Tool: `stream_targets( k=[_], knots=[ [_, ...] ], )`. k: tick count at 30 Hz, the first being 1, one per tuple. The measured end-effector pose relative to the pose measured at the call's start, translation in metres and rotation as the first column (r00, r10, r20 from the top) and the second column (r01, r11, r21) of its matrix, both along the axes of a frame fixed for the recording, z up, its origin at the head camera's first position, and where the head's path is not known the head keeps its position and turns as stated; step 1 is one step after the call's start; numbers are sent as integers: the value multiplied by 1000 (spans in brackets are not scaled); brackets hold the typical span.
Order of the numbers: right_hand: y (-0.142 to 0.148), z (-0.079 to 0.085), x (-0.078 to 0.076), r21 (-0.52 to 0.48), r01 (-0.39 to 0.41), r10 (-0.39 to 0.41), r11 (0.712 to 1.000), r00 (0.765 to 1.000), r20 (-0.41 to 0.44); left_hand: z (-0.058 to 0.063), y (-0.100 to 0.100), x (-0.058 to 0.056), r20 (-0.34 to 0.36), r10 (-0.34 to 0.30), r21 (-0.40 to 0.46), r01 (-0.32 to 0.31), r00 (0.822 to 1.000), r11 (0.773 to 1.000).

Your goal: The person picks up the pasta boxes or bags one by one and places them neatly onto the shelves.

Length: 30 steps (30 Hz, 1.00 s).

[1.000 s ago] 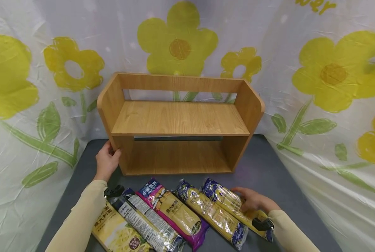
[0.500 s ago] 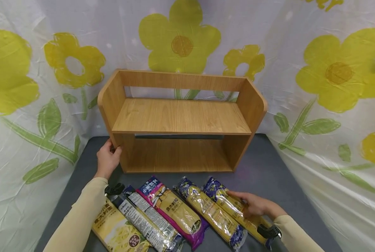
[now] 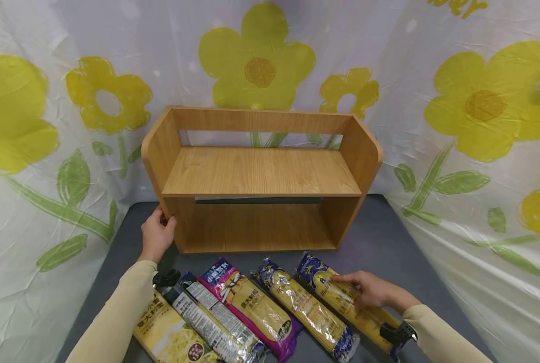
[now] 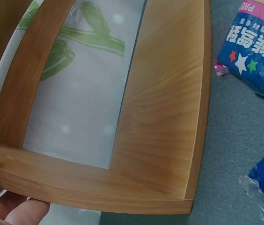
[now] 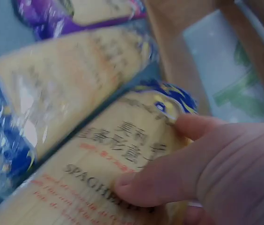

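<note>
A two-tier wooden shelf (image 3: 260,171) stands upright at the back of the table. My left hand (image 3: 158,234) grips the front edge of its left side panel, low down; the left wrist view shows thumb and fingers on either side of that wooden panel (image 4: 90,194). At the right, my right hand (image 3: 376,291) holds the rightmost spaghetti packet (image 3: 326,291), a yellow pack with blue ends. In the right wrist view the thumb lies over the packet's printed face (image 5: 99,164) and the fingers reach its far edge, partly hidden.
Left of the held packet lie another spaghetti packet (image 3: 308,315), a purple-and-pink pasta packet (image 3: 256,305), a dark packet with printed panels (image 3: 215,317) and a yellow pasta packet (image 3: 174,335). Beneath everything is a dark grey tabletop (image 3: 374,242). A flower-patterned curtain (image 3: 401,85) hangs behind.
My right hand has shifted a little to the right with the spaghetti packet, widening the gap to its neighbour. The left hand keeps its grip on the shelf.
</note>
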State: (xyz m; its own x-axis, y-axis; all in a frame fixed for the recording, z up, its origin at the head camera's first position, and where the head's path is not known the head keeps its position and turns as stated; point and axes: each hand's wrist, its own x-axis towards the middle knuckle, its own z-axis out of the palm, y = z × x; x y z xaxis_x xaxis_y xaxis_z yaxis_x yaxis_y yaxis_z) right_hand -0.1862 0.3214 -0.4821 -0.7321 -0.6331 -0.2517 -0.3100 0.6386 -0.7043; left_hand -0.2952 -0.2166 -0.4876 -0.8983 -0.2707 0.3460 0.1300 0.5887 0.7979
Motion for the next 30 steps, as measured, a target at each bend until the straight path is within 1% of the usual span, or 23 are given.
stream_targets(
  k=[3, 5, 9, 13, 14, 16, 17, 18, 20, 23, 24, 25, 28, 30],
  knots=[
    [-9, 26, -3, -42, 21, -22, 999, 999, -24, -2, -2, 0, -26, 11, -20, -11, 1000, 1000],
    [-19, 46, -7, -86, 25, -27, 996, 1000, -14, -2, -3, 0, -34, 15, -23, -16, 999, 1000],
    [-48, 89, -20, -195, 28, -13, 981, 997, 75, -1, -4, 0, -18, 17, -23, -17, 1000, 1000],
    [-91, 128, -35, -327, 66, -7, 943, 984, 178, -1, -3, 1, -1, 8, -24, -8, 1000, 1000],
    [-104, 137, -39, -360, 93, -16, 928, 977, 211, -2, -2, 1, 2, 6, -25, -6, 1000, 1000],
    [-132, 151, -47, -408, 178, -60, 896, 957, 284, -3, -1, 0, 5, 3, -29, -3, 1000, 1000],
    [-147, 157, -52, -430, 229, -85, 873, 941, 327, -3, -1, 0, 9, 1, -29, -1, 1000, 1000],
    [-162, 161, -57, -441, 290, -124, 849, 921, 368, -3, -1, -1, 14, -3, -26, 3, 1000, 1000],
    [-192, 168, -69, -449, 415, -210, 792, 874, 439, -4, 0, -1, 27, -9, -26, 10, 1000, 1000],
    [-235, 172, -91, -454, 541, -303, 708, 813, 497, -4, 0, -1, 33, -19, -21, 20, 999, 1000],
    [-247, 172, -100, -457, 570, -323, 683, 797, 511, -4, 0, -1, 28, -18, -23, 19, 999, 1000],
    [-259, 172, -108, -464, 585, -330, 665, 788, 519, -4, 0, 0, 24, -16, -25, 17, 1000, 1000],
    [-290, 171, -131, -491, 613, -319, 618, 767, 556, -4, -1, 0, -4, -4, -31, 4, 1000, 1000],
    [-305, 169, -144, -508, 623, -306, 595, 760, 573, -3, 0, 0, -17, 4, -34, -5, 1000, 999]
  ],
)
